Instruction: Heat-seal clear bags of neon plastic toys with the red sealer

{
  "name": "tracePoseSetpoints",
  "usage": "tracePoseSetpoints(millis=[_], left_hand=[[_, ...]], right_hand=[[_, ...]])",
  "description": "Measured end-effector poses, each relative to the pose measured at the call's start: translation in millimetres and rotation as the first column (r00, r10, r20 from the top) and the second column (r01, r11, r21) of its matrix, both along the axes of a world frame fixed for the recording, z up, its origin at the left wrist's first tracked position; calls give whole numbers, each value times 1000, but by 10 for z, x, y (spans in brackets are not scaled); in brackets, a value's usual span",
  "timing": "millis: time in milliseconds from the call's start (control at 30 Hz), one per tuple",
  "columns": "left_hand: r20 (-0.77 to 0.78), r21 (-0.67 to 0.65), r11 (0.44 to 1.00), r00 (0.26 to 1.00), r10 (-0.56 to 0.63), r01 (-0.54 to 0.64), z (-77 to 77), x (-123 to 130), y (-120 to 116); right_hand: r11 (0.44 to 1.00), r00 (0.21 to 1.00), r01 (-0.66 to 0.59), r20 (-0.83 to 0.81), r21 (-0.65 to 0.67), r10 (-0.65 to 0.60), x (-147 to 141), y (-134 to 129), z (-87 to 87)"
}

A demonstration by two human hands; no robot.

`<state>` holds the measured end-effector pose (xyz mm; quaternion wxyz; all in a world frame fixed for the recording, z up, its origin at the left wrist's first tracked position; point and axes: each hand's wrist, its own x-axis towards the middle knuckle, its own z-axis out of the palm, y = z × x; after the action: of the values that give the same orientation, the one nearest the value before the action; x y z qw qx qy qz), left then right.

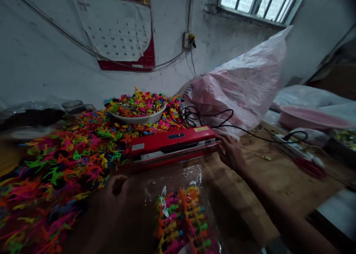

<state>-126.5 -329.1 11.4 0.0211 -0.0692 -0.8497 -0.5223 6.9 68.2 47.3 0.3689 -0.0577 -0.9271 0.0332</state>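
Observation:
A red sealing machine (174, 137) with a small lit display stands on the wooden table. My right hand (230, 150) touches its right end, fingers bent around the edge; whether they pinch anything there is hidden. In front of the machine lies a clear plastic bag (183, 217) filled with rows of small colourful plastic pieces, its flat top edge near the machine's front. My left hand (115, 191) is left of the bag, dark and blurred, with fingers curled; what it holds, if anything, cannot be made out.
Loose colourful pieces (80, 153) cover the left side, around a heaped white bowl (141, 118). Behind the machine are a black cable (191, 116) and a large pinkish plastic sack (236, 83). A power strip (294, 147), red scissors-like handles (310, 167) and a pink basin (314, 118) are at right.

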Motion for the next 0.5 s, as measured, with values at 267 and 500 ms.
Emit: tracePoseSetpoints(millis=[267, 500], left_hand=[[551, 275, 961, 817, -167, 11, -225, 203, 256], [554, 219, 953, 777, -299, 210, -236, 365, 199]], right_hand=[[977, 937, -195, 312, 91, 158, -645, -308, -144], [980, 966, -184, 169, -77, 195, -574, -489, -278]])
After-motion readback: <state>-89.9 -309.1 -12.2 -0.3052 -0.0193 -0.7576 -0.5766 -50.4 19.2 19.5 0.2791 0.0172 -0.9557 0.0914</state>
